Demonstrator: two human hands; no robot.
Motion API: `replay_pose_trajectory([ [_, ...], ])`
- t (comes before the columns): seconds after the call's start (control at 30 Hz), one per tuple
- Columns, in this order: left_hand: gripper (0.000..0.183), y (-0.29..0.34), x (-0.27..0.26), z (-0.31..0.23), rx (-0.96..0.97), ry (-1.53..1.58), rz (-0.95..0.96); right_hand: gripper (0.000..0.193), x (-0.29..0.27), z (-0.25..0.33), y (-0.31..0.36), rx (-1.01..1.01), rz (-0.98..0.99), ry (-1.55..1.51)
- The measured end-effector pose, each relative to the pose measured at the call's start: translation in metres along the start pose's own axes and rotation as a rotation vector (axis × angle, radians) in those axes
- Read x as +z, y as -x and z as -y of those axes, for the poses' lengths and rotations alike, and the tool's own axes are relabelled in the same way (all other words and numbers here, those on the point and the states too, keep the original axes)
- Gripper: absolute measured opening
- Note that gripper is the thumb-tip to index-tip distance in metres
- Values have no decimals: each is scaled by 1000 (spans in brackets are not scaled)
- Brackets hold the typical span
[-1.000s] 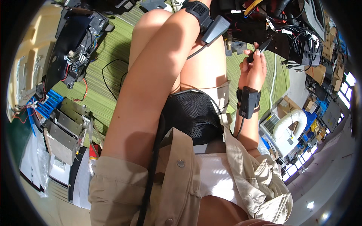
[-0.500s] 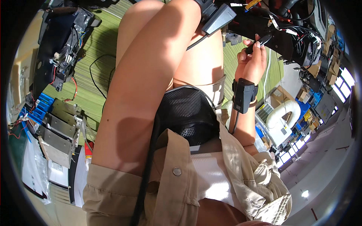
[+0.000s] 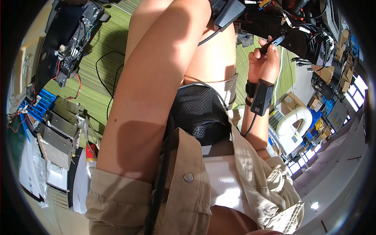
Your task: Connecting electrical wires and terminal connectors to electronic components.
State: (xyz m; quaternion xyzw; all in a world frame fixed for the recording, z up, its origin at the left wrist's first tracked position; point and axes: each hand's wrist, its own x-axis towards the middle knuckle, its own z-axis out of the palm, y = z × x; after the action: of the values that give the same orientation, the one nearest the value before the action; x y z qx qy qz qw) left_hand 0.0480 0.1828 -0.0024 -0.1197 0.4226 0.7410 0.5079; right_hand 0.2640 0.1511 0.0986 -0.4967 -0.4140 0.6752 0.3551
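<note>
My right hand (image 3: 264, 62) is closed around a slim black-handled tool (image 3: 271, 44) with a flat, shiny, blade-like end. I cannot make out its exact kind. The shiny end points up and right, beside a black machine housing (image 3: 291, 42) and its cables; whether it touches them I cannot tell. My left forearm (image 3: 152, 82) reaches up past the top edge, so that hand is out of sight. Black boxes with cables are strapped at both wrists, one on the left (image 3: 230, 16) and one on the right (image 3: 262, 98).
Wire bundles (image 3: 319, 43) hang at the upper right. On the green striped surface (image 3: 96, 74) lie a loose black cable, a dark wired assembly (image 3: 72, 43), grey metal brackets (image 3: 58, 131) and a blue plastic tray (image 3: 44, 103). A white unit with a ribbed hose (image 3: 299, 117) stands at right.
My right hand has turned a little, and the tool's shiny flat end now shows. The whole view has shifted slightly. My left forearm stays stretched toward the top.
</note>
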Motion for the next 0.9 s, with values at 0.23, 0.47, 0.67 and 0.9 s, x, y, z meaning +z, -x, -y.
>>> replay_pose_trajectory([
  [0.23, 31, -3, 2, 4, 23, -8, -50, 18, -14, -2, 23, 48, -41, 8],
  [0.47, 29, 1, 4, 3, 22, 19, -43, 19, -17, -2, 26, 52, -37, -2],
  [0.67, 28, -3, 3, 1, 19, 11, -58, 20, -14, -1, 25, 56, -15, -36],
  [0.9, 30, 2, 4, -1, 38, 40, -51, 19, -6, -2, 20, 82, 1, -87],
])
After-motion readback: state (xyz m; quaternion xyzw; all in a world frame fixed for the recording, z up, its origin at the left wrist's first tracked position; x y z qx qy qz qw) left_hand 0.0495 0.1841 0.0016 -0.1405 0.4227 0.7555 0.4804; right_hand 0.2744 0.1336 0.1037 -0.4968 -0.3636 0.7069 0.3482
